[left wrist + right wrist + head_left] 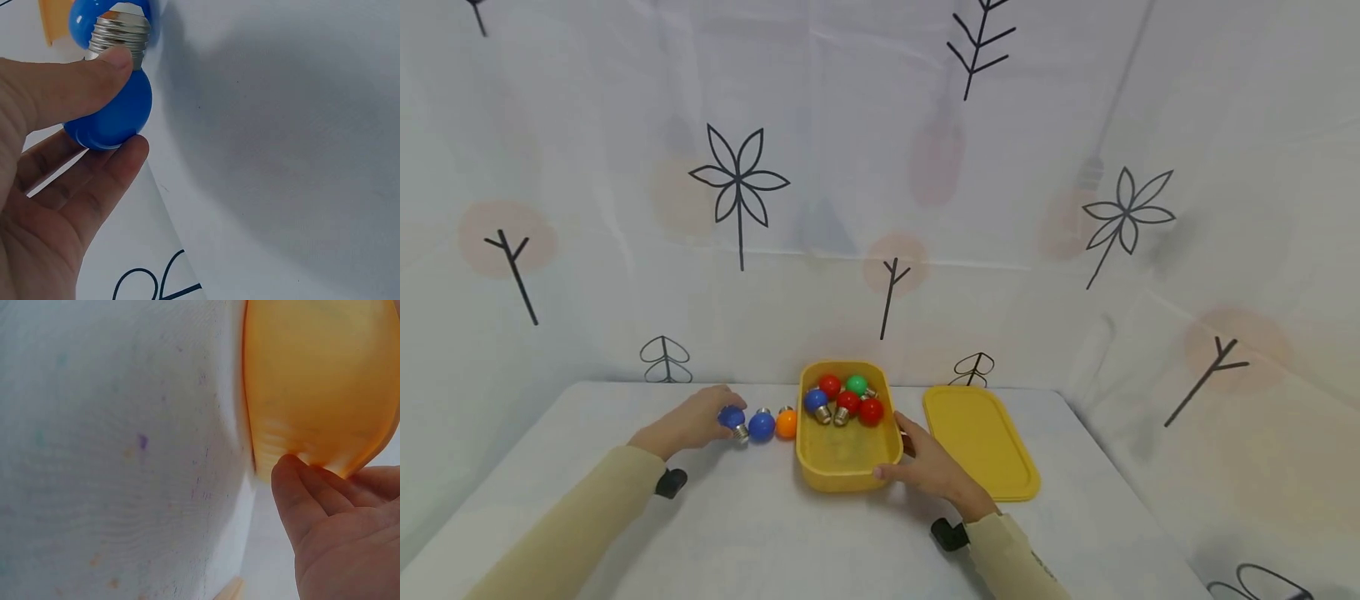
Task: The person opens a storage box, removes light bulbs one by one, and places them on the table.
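Observation:
My left hand point(703, 417) pinches a blue light bulb point(115, 112) by thumb and fingers at the left of the table; its silver screw base points away from the palm. Right beside it lie another blue bulb point(762, 427) and an orange bulb point(786, 424), near the left wall of a yellow plastic container point(842, 482). Inside the container, toward its far end, are red bulbs point(871, 412), a green bulb point(856, 384) and a blue bulb point(816, 400). My right hand point(928, 458) holds the container at its near right corner, fingertips against the side wall.
A flat yellow lid point(981, 442) lies on the white table point(760, 533) to the right of the container. Behind the table hangs a white cloth point(850, 167) with plant drawings. A black wrist device point(950, 534) shows at the right sleeve.

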Action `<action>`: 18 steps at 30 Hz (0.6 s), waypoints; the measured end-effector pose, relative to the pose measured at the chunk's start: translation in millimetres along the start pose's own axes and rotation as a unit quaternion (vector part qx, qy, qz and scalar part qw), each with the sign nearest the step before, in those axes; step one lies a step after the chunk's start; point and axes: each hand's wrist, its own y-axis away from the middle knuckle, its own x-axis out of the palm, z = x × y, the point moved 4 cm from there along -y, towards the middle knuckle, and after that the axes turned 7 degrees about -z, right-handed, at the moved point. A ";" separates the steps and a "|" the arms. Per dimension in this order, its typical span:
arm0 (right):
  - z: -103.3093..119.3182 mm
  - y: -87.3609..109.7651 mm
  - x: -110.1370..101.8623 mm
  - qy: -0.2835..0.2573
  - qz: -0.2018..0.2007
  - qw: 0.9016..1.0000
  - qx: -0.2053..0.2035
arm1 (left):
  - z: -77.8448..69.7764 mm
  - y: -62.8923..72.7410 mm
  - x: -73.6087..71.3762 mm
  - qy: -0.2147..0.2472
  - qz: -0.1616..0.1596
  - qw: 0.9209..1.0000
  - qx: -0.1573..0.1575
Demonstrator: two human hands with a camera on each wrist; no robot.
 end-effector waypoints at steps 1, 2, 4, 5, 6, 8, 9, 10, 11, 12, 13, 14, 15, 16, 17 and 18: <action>-0.1 0.1 0.4 0.002 0.000 1.000 0.000 | 0.3 -1.0 0.8 -0.001 0.002 1.000 -0.003; -0.3 0.0 0.7 0.003 0.001 1.000 -0.003 | 0.1 -2.0 1.3 -0.004 0.004 1.000 0.000; -0.5 -0.1 0.9 0.005 -0.001 1.000 -0.002 | -0.1 -4.0 1.9 -0.010 0.005 1.000 0.006; -0.6 -0.2 0.8 0.006 -0.001 1.000 -0.002 | -0.3 -5.1 2.0 -0.009 0.006 1.000 0.004; -0.7 -0.2 0.7 0.007 -0.002 1.000 -0.001 | -0.3 -6.2 2.2 -0.008 0.007 1.000 0.004; -0.6 0.1 0.6 0.007 -0.002 1.000 -0.001 | 0.0 -8.3 3.1 -0.005 0.009 1.000 0.004; -0.6 0.3 0.5 0.008 -0.003 1.000 0.001 | 0.5 -9.5 3.8 -0.002 0.010 1.000 0.004; -0.5 0.5 0.5 0.009 -0.002 1.000 0.001 | 0.8 -10.6 4.6 0.001 0.010 1.000 0.002; -0.4 0.7 0.5 0.008 -0.002 1.000 0.000 | 1.2 -11.6 5.3 0.005 0.010 1.000 -0.001; -0.3 0.9 0.6 0.006 -0.001 1.000 -0.001 | 1.6 -12.6 6.0 0.010 0.011 1.000 -0.005; -0.3 1.2 0.7 0.005 0.000 1.000 -0.001 | 2.5 -13.6 6.9 0.015 0.010 1.000 -0.009; -0.3 1.4 0.7 0.004 0.000 1.000 -0.001 | 3.0 -14.3 7.4 0.021 0.010 1.000 -0.013; -0.4 1.4 0.8 0.003 0.000 1.000 -0.001 | 3.7 -14.7 8.0 0.029 0.008 0.999 -0.018; -0.4 1.6 1.0 0.003 0.000 1.000 0.001 | 4.6 -14.9 8.6 0.039 0.006 0.999 -0.026; -0.4 1.7 0.9 0.003 -0.001 1.000 0.001 | 5.8 -15.1 9.3 0.049 0.003 0.998 -0.032; -0.4 1.8 1.0 0.004 -0.001 1.000 0.002 | 7.0 -15.2 9.7 0.058 0.000 0.998 -0.036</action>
